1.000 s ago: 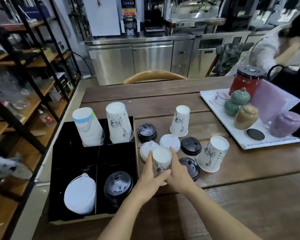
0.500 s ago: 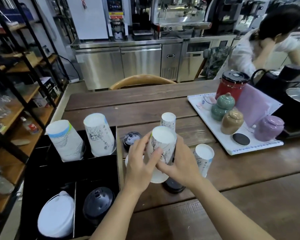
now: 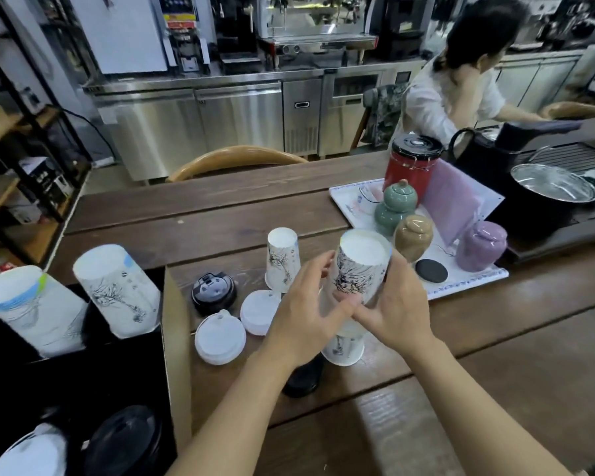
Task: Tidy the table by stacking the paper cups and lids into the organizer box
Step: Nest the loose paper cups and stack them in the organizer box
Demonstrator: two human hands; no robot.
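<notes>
Both hands hold one upside-down printed paper cup [image 3: 361, 266] above the table: my left hand [image 3: 306, 317] on its left side, my right hand [image 3: 395, 304] on its right. Its open end sits over a second upturned cup [image 3: 342, 348] standing on the table. A third cup [image 3: 282, 259] stands just behind. Two white lids [image 3: 220, 338] [image 3: 258, 312] and a black lid [image 3: 213, 292] lie to the left; another black lid [image 3: 303, 376] shows under my left wrist. The black organizer box [image 3: 176, 338] at left holds two cup stacks [image 3: 31, 310] [image 3: 117, 290], black lids [image 3: 128, 441] and white lids [image 3: 28, 455].
A white tray [image 3: 468, 283] at right carries ceramic jars, a red canister [image 3: 411, 166] and a black coaster. Beyond it stand a dark kettle and a steel-lidded pot [image 3: 553, 183]. A person works behind the table. A wooden chair back [image 3: 234, 159] is at the far edge; shelves line the left.
The cup was lifted off the table among the lids and carried up and to the right, now over another upturned cup. Both hands stayed on it.
</notes>
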